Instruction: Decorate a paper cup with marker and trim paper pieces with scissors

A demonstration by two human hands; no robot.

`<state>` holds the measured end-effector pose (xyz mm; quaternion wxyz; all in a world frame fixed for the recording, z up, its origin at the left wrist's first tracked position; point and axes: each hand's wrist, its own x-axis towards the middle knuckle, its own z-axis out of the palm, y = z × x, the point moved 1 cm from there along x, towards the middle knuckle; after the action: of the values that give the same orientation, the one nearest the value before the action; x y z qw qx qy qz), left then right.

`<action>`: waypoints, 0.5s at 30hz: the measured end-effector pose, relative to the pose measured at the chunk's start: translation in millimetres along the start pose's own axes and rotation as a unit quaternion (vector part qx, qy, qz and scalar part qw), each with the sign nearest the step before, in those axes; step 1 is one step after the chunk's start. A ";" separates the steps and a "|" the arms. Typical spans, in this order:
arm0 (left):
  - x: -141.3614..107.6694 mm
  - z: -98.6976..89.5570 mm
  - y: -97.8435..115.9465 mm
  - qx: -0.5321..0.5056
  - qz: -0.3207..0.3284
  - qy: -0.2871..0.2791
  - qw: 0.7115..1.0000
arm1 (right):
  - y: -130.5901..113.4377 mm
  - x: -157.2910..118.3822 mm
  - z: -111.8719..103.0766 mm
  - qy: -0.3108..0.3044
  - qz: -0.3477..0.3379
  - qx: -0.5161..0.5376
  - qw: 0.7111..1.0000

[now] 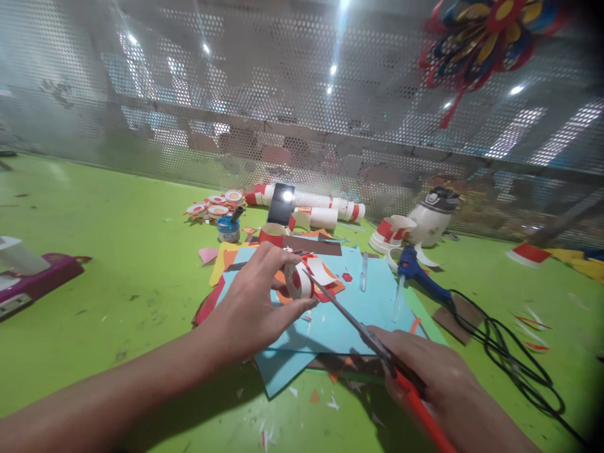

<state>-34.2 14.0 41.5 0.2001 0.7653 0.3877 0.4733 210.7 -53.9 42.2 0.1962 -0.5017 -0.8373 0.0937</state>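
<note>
My left hand (257,296) is closed on a short piece of paper cup (298,281), white and red, held between thumb and fingers. In my right hand (431,377) are scissors (352,319) with red handles. Their blades point up and left, with the tips at the edge of the cup piece; whether they bite into it I cannot tell. Both hands are over a stack of coloured paper, a light-blue sheet (368,314) on top. Orange, red and white scraps lie just behind the cup piece.
A blue glue gun (425,274) with a coiled black cord lies at right. Behind the paper are a white-and-red tube (321,202), a phone (282,203), a small blue jar (229,228) and cut cups (391,233). A purple power strip (42,277) sits at left.
</note>
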 end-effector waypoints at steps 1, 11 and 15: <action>0.0 0.1 0.0 -0.007 -0.004 -0.002 1.000 | -0.5 0.5 -0.2 -0.008 0.004 0.014 1.000; 2.0 1.2 -2.7 -0.063 -0.028 -0.021 0.997 | -2.3 7.1 -7.0 -0.035 0.053 0.155 0.986; 3.5 -2.2 -0.7 -0.039 -0.016 -0.047 0.998 | -0.9 10.2 -8.3 -0.072 0.060 0.203 0.975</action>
<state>-35.5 17.0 44.0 0.2550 0.7722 0.3714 0.4481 209.2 -45.8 52.3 0.2274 -0.4923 -0.7812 0.3093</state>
